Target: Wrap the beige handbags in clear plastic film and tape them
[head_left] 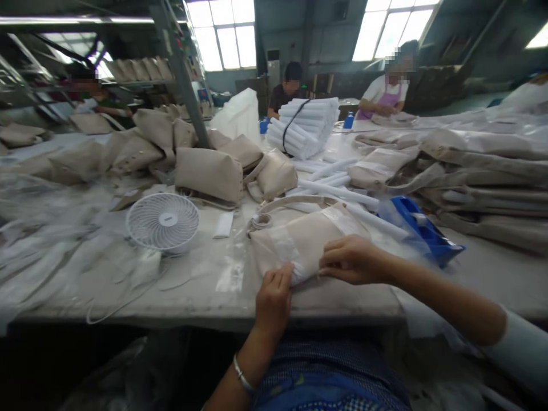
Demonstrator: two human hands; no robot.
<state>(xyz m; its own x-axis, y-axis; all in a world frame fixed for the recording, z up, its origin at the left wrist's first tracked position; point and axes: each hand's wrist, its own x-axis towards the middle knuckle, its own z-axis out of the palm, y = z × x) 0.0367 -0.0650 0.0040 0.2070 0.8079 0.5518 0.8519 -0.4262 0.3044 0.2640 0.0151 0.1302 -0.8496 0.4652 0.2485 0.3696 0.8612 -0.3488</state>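
Note:
A beige handbag (314, 231) lies flat in front of me, its strap curving over the far side. White translucent wrapping (283, 244) covers part of its front. My left hand (275, 294) has its fingers curled onto the bag's near edge, at the wrapping. Just to the right, my right hand (353, 260) is closed in a pinch at the bag's lower right edge; whatever lies between its fingertips is too small to tell. A small coil of strap (260, 221) sits at the bag's upper left corner.
A white fan (162, 221) stands left, its cable on the table. Beyond are beige bags (208, 174), white rolls (342, 191) and a bound bundle of rolls (305, 127). A blue tape dispenser (422, 228) and stacked bags (492, 177) are right. Several people work farther back.

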